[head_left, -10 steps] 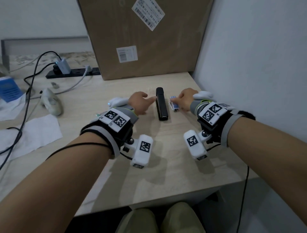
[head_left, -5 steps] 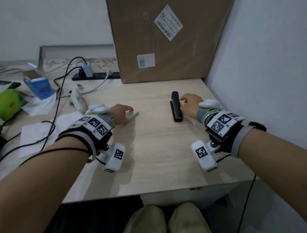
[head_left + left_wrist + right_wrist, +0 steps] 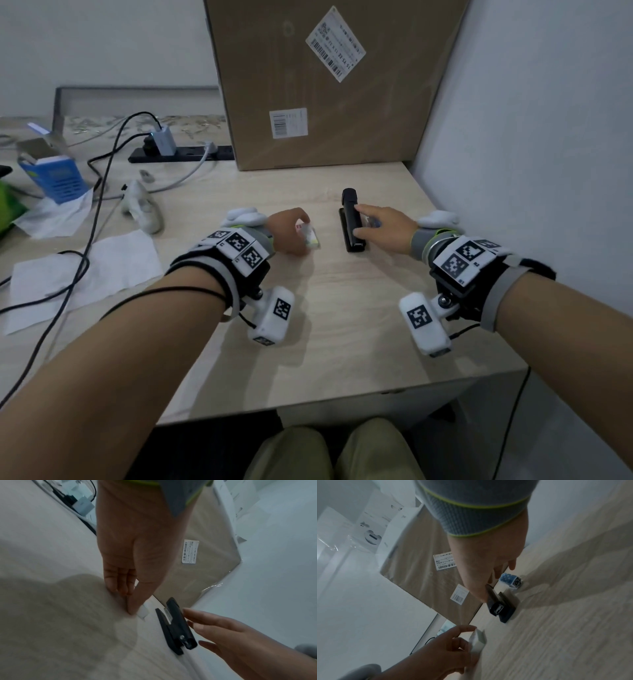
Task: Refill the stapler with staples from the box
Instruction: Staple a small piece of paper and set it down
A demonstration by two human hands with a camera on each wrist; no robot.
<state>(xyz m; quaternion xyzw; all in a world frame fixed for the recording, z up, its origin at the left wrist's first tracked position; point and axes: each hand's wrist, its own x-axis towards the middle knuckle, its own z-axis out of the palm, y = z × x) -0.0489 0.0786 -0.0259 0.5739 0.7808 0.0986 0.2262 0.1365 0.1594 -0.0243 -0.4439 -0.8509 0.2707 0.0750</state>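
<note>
A black stapler (image 3: 351,219) lies shut on the wooden desk (image 3: 342,325), lengthwise away from me; it also shows in the wrist views (image 3: 175,626) (image 3: 501,605). My right hand (image 3: 380,222) reaches over it from the right, fingers spread and fairly straight, index tip on its top and thumb by its rear end. Just left of the stapler, my left hand (image 3: 291,233) rests on the desk and pinches a small white box (image 3: 310,236) (image 3: 477,641). A small blue dotted box (image 3: 510,579) lies under my right hand, right of the stapler.
A large cardboard box (image 3: 325,85) stands at the back and a wall (image 3: 531,137) runs close on the right. To the left are a power strip (image 3: 181,154) with cables, a white device (image 3: 144,212), paper sheets (image 3: 82,270) and a blue carton (image 3: 54,178).
My left hand left the stapler, picked up the small white box further left and brought it back near the stapler. My right hand shifted from the blue box onto the stapler.
</note>
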